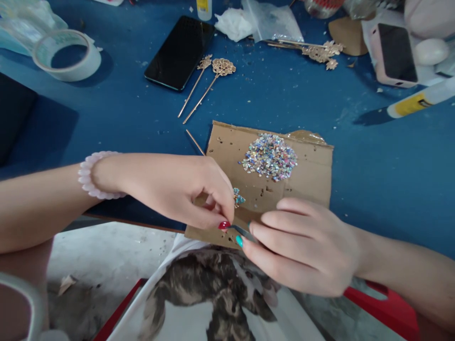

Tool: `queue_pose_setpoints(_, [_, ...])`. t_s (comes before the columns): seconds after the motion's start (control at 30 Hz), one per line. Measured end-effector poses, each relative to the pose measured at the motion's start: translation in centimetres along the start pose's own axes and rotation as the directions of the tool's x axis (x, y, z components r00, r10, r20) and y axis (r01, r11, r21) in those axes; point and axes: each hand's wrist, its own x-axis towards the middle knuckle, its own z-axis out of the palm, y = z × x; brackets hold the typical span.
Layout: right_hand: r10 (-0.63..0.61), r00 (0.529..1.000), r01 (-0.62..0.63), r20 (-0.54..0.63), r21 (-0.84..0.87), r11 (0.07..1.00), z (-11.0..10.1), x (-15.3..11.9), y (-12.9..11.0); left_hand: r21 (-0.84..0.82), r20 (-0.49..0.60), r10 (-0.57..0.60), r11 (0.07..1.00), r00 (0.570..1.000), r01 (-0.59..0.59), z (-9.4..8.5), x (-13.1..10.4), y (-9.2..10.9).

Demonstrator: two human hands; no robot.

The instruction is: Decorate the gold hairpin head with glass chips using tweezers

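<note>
My left hand [199,189], with a beaded bracelet at the wrist, is closed, thumb and forefinger pinched together. A hairpin's thin stick [195,142] runs out behind it, and turquoise stones [239,197] on the ornament show just past its fingers. Most of the hairpin is hidden by the hand. My right hand [302,241] grips slim dark tweezers [241,231], largely covered by its fingers; their tip reaches my left fingertips. Under both hands lies a cardboard sheet [313,184], bearing a heap of small multicoloured stones [270,157].
Two gold hairpins [209,87] lie beside a black phone [179,52]. Tape [67,56] sits at the back left. A glue tube [419,100] lies at right, near a pink phone [395,54]. More metal hairpins [320,51] and a plastic bag [273,21] are at the back.
</note>
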Motion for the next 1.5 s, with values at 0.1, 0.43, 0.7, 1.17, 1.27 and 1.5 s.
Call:
queue_pose_setpoints(0.1, [-0.002,1.0,0.002,0.001,-0.004,1.0,0.0,-0.05,0.01,0.004,0.004,0.004,1.0,1.0,-0.005,0.01,-0.03,0.08])
queue_pose_setpoints(0.43, [0.004,1.0,-0.004,0.003,-0.007,1.0,0.06,-0.12,0.04,-0.003,0.008,0.032,0.999,0.999,-0.032,-0.09,-0.04,-0.26])
queue_pose_setpoints(0.7, [0.0,1.0,0.0,-0.005,0.007,1.0,0.13,-0.03,0.05,-0.016,0.049,0.018,1.0,0.999,-0.018,-0.09,0.05,-0.42])
queue_pose_setpoints(1.17, [0.005,1.0,-0.005,0.007,0.021,1.0,0.18,-0.04,0.13,-0.006,0.048,0.023,1.0,0.999,-0.023,-0.09,0.26,-0.43])
queue_pose_setpoints(1.27, [0.007,1.0,-0.008,0.007,0.018,1.0,0.24,-0.01,0.18,-0.007,0.053,0.003,1.0,0.999,-0.003,-0.13,0.25,-0.37])
queue_pose_setpoints(1.5, [-0.046,0.999,0.046,0.008,-0.055,0.997,0.25,-0.04,0.1,-0.054,0.077,-0.087,0.994,0.993,0.091,-0.26,0.3,-0.3])
